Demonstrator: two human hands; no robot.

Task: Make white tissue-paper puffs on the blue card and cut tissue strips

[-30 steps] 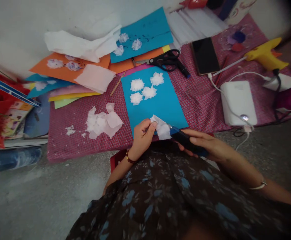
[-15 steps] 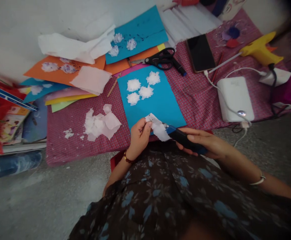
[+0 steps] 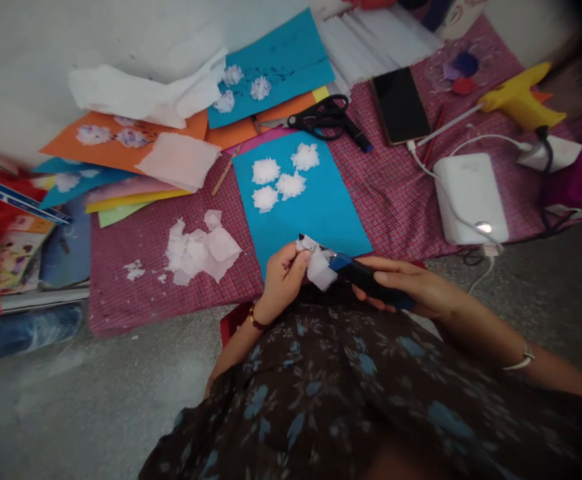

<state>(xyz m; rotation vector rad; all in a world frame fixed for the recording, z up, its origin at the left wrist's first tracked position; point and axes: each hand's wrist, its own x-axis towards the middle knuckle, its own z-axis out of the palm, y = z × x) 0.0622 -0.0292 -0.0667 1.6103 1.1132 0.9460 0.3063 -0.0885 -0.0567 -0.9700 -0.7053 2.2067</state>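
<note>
We pinch a small piece of white tissue point(image 3: 317, 265) in our left hand point(image 3: 281, 280), just over the near edge of the blue card point(image 3: 315, 213); our right hand point(image 3: 411, 288) is wrapped around a dark blue stapler point(image 3: 365, 279), its tip touching the tissue; no writing is legible on anything.

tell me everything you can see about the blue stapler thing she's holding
The blue tool looks like a stapler, though that cannot be told for sure: a dark navy body with a brighter blue front end and a thin dark tip. It lies nearly level, pointing left, over the near edge of the blue card. The right hand is wrapped around its body. Its tip meets the folded white tissue piece, which the left hand pinches.
</note>
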